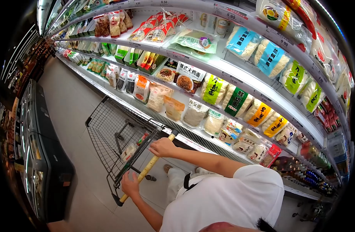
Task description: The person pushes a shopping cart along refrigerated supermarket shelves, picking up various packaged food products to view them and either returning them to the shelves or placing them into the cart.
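Observation:
A metal-wire shopping cart [102, 127] stands in front of me, with a pale yellow handle [148, 167] running across it. My right hand [162, 147] wraps around the handle near its shelf-side end. Lower on the same handle, my left hand [130, 183] rests with its fingers curled loosely against it. Inside the cart lie a clear pack with pale contents [129, 152] and a small red and green packet [142, 138].
A long lit shelf [208, 62] runs along my right, stacked with bagged noodles [214, 89] and other packets. Across the tiled floor [75, 104], a dark display case [46, 154] stands to the left. More bottled goods [301, 170] sit at the far right.

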Tool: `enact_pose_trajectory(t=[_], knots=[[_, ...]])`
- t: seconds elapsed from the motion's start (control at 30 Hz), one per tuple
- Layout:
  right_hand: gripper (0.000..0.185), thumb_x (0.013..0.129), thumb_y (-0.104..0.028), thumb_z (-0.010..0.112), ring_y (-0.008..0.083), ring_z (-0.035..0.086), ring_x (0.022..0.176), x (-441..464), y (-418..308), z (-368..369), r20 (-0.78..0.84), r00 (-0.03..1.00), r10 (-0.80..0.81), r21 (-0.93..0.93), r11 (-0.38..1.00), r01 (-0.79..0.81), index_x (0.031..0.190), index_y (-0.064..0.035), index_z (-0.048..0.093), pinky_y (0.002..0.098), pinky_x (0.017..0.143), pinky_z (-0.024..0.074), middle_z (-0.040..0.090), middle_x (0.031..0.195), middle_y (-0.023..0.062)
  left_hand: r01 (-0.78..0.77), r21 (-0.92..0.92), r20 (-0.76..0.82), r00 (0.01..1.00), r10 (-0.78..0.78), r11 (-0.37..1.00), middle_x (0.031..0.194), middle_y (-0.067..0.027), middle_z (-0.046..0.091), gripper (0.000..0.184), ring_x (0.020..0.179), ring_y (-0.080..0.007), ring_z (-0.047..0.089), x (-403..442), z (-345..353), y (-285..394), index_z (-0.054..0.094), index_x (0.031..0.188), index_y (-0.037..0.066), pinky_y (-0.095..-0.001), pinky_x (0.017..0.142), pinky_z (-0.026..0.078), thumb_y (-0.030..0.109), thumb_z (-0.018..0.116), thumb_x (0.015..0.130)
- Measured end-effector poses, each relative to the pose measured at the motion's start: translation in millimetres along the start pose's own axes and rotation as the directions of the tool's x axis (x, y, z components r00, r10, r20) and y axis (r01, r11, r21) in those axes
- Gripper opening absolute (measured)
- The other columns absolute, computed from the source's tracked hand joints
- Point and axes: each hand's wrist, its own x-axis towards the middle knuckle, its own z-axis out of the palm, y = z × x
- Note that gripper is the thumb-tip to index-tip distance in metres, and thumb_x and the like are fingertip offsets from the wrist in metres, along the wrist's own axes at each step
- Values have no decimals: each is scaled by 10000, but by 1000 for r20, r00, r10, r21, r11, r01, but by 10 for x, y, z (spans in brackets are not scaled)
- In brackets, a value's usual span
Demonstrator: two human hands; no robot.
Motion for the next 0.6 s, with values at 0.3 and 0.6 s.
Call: enact_pose_trajectory(t=[0.3, 0.6], knots=[[343, 898, -328, 561, 300, 630, 614, 722, -96, 375, -27, 1000, 12, -32, 999, -13, 693, -67, 648, 413, 572, 488, 623, 643, 98, -105, -35, 8, 994, 106, 994, 1059, -65, 689, 339, 985, -302, 631, 866, -65, -428, 685, 1084, 118, -423, 800, 498, 378, 626, 875], [303, 903, -312, 584, 308, 614, 615, 1226, -76, 710, -68, 997, -32, -12, 999, 31, 731, -68, 636, 411, 586, 487, 619, 660, 93, -142, -24, 7, 990, 142, 990, 1046, -72, 688, 342, 954, -301, 642, 1500, -109, -686, 684, 1083, 118, -417, 779, 503, 395, 597, 901]])
